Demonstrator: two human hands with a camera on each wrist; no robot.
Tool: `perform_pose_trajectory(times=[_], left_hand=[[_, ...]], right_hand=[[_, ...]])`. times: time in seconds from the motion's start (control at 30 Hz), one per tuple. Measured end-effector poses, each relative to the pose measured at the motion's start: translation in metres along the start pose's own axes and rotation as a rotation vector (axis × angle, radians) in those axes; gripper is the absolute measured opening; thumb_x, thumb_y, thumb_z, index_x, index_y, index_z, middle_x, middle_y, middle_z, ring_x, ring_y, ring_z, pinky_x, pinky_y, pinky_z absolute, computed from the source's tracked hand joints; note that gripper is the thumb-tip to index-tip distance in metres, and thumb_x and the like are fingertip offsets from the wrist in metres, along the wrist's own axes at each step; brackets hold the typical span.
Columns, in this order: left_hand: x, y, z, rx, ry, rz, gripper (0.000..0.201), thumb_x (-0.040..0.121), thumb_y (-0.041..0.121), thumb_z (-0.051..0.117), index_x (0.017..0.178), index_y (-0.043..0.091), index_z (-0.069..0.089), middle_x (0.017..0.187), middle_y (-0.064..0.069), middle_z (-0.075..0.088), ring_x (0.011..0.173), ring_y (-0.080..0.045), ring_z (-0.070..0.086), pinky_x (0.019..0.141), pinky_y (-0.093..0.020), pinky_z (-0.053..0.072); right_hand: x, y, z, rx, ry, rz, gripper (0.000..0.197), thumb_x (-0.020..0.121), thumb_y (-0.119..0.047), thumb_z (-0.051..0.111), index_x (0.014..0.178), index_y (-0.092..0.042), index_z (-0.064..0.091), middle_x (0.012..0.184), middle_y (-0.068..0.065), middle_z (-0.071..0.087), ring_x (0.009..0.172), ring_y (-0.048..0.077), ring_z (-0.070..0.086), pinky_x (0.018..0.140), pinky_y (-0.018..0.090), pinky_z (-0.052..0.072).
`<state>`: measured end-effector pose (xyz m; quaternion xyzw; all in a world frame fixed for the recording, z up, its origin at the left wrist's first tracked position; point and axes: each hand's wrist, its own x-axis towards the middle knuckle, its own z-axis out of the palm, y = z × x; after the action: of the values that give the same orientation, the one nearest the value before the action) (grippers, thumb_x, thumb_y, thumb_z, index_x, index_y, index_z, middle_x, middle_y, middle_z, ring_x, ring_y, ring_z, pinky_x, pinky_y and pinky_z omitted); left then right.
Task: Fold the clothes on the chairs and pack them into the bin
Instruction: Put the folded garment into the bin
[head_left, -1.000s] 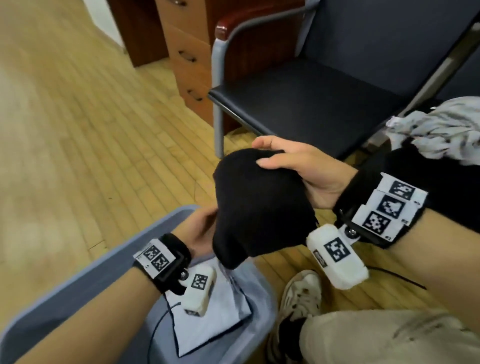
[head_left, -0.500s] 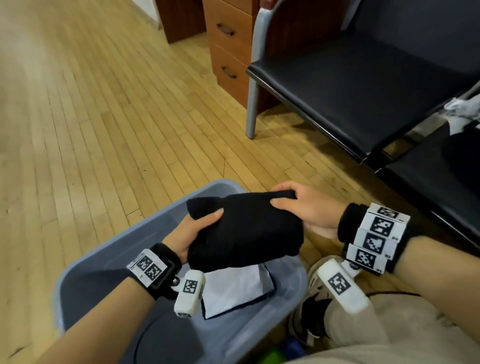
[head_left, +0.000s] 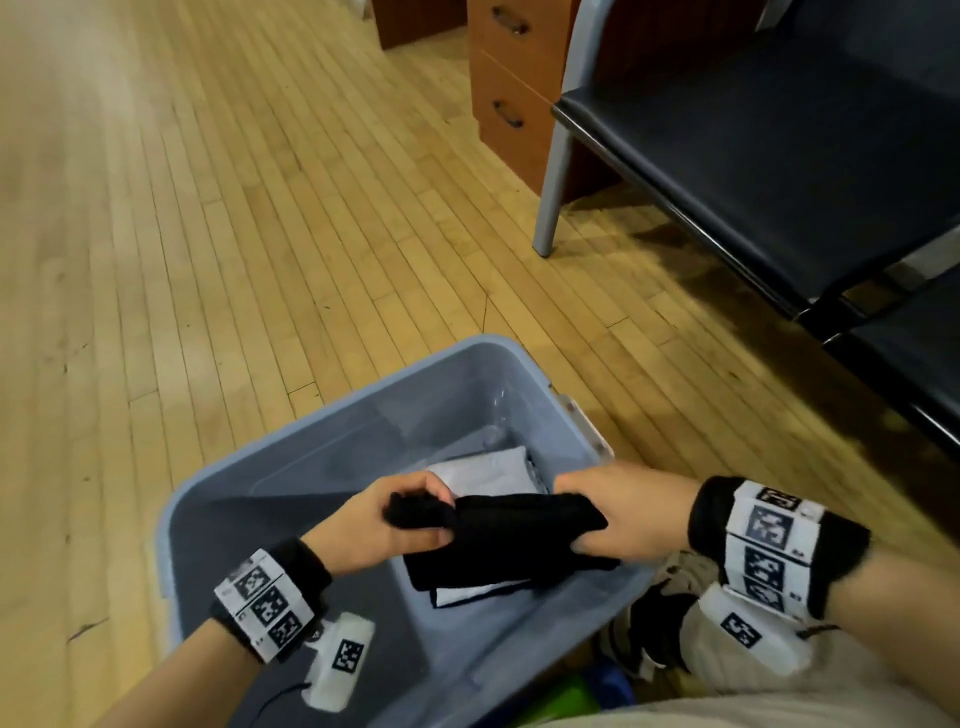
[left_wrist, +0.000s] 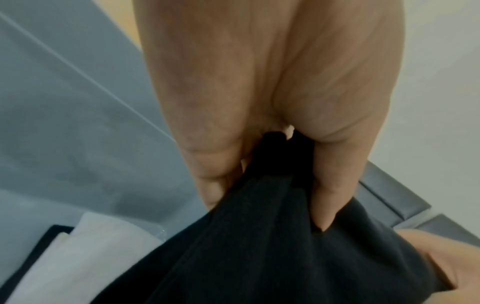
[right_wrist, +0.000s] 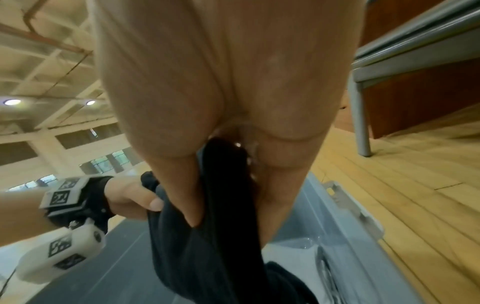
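Both sets of fingers (left_wrist: 322, 197) pinch opposite ends of the folded black garment (head_left: 509, 540): left hand (head_left: 384, 525) on the left end, right hand (head_left: 623, 514) on the right. It hangs inside the grey bin (head_left: 332, 415), just above a folded white garment (head_left: 488, 473). Recommended: lower level, align it over the white piece, release both ends together so the fold holds.

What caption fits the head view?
Both hands, left hand and right hand, hold a folded black garment over the blue bin.
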<state>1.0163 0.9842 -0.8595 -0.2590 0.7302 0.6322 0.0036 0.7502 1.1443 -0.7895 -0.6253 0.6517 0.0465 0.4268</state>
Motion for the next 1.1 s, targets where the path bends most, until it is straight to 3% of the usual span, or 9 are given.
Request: perform_pose_trajectory(times=[0.13,0.2,0.3,0.37,0.43,0.53,0.63,0.77,1.1], left_hand=[[-0.006,-0.011,-0.005,0.044,-0.003,-0.061,0.02,0.088,0.017,0.083,0.103,0.016,0.071,0.102,-0.004,0.074,0.097,-0.021,0.071,0.092,-0.027,0.055],[-0.002,-0.02,-0.007,0.046,0.025,-0.114,0.023,0.088,0.019,0.084,0.107,0.018,0.071,0.102,-0.003,0.074,0.097,-0.016,0.071,0.094,-0.027,0.054],[0.018,-0.042,-0.009,-0.017,0.18,-0.19,0.026,0.091,0.01,0.078,0.114,0.014,0.066,0.114,-0.002,0.076,0.103,-0.013,0.072,0.098,-0.029,0.055],[0.034,-0.052,-0.011,-0.041,0.295,-0.269,0.03,0.095,0.006,0.071,0.121,0.013,0.059,0.131,-0.005,0.068,0.109,-0.016,0.07,0.096,-0.03,0.056],[0.048,-0.059,-0.015,-0.014,0.339,-0.343,0.03,0.098,0.009,0.068,0.125,0.014,0.058,0.134,-0.006,0.063,0.117,-0.024,0.066,0.098,-0.038,0.056],[0.057,-0.057,-0.015,-0.047,0.32,-0.387,0.02,0.099,0.009,0.066,0.12,0.009,0.065,0.123,-0.009,0.07,0.118,-0.032,0.067,0.097,-0.043,0.057],[0.06,-0.047,-0.009,-0.099,0.284,-0.38,0.017,0.101,0.008,0.063,0.117,0.006,0.067,0.12,-0.011,0.072,0.115,-0.03,0.069,0.099,-0.044,0.058],[0.067,-0.029,-0.001,-0.164,0.257,-0.344,0.017,0.105,0.009,0.056,0.118,0.001,0.065,0.122,-0.009,0.073,0.111,-0.027,0.072,0.092,-0.036,0.061],[0.129,0.087,0.032,-0.175,0.113,-0.118,0.013,0.107,0.011,0.052,0.103,0.01,0.064,0.104,-0.008,0.074,0.086,-0.016,0.07,0.073,-0.03,0.054]], right_hand=[[0.01,0.003,0.012,0.036,0.046,-0.02,0.021,0.095,-0.031,0.065,0.104,-0.037,0.047,0.094,-0.011,0.059,0.087,0.013,0.058,0.073,0.031,0.045],[0.016,0.007,0.013,0.08,0.153,0.026,0.019,0.098,-0.027,0.063,0.111,-0.034,0.05,0.098,-0.012,0.059,0.095,0.014,0.059,0.076,0.027,0.042],[0.03,0.023,0.01,0.113,0.309,0.101,0.036,0.102,-0.011,0.054,0.136,-0.02,0.05,0.135,0.001,0.056,0.126,0.02,0.054,0.102,0.029,0.041],[0.036,0.035,0.005,0.062,0.35,0.131,0.04,0.102,-0.011,0.05,0.141,-0.018,0.049,0.146,0.004,0.049,0.132,0.022,0.049,0.11,0.032,0.038],[0.035,0.041,-0.001,0.041,0.368,0.149,0.035,0.103,-0.013,0.049,0.137,-0.02,0.052,0.143,0.001,0.049,0.13,0.02,0.05,0.109,0.029,0.038],[0.028,0.042,0.001,0.004,0.339,0.142,0.03,0.103,-0.014,0.047,0.132,-0.018,0.056,0.135,0.0,0.054,0.126,0.019,0.052,0.103,0.025,0.037],[0.02,0.042,0.009,-0.04,0.231,0.149,0.027,0.103,-0.019,0.045,0.125,-0.02,0.062,0.127,0.001,0.062,0.117,0.02,0.058,0.101,0.035,0.046],[0.013,0.045,0.004,-0.057,0.159,0.185,0.026,0.103,-0.025,0.046,0.117,-0.024,0.067,0.116,0.001,0.069,0.102,0.021,0.064,0.091,0.038,0.054],[-0.048,0.065,-0.082,0.048,0.353,0.213,0.022,0.106,-0.031,0.047,0.117,-0.025,0.066,0.107,-0.005,0.071,0.095,0.015,0.067,0.093,0.041,0.056]])
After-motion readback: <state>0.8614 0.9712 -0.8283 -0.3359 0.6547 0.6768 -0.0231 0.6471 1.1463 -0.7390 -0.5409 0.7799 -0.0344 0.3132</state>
